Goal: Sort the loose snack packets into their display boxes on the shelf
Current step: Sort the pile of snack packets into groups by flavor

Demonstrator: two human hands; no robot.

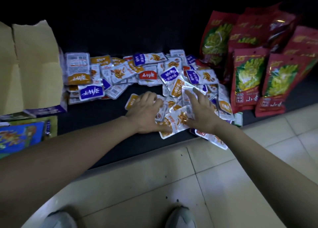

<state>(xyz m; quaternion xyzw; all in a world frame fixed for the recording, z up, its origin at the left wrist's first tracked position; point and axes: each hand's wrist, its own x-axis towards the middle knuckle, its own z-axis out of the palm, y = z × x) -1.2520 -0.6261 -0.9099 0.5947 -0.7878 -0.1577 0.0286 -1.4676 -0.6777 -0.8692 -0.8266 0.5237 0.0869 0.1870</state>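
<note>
**Head view: both hands down on the loose packet heap**

Both bare forearms reach forward from the lower edge and meet over the near part of the dark shelf (103, 124). The left hand (146, 112) lies palm down with its wrist straight. Its fingers are bent at the knuckles, the tips rest on small packets, and the thumb lies along a packet at the shelf's front. Whether it clasps any of them cannot be told. The right hand (201, 112) sits just beside it, also palm down, with its fingers spread and nearly straight. The forefinger stretches out onto a silver packet and the palm presses on the ones beneath.

The snack packets (120, 73) lie in a loose, overlapping heap across the shelf, with white, orange and purple faces. The heap runs from the open cardboard box (34, 64) at the left to a stand of tall red bags (249, 76) at the right. A few packets hang over the shelf's front edge under the right wrist. Below the shelf is a pale tiled floor (154, 176), with the toes of two grey shoes (180, 217) at the bottom.
</note>
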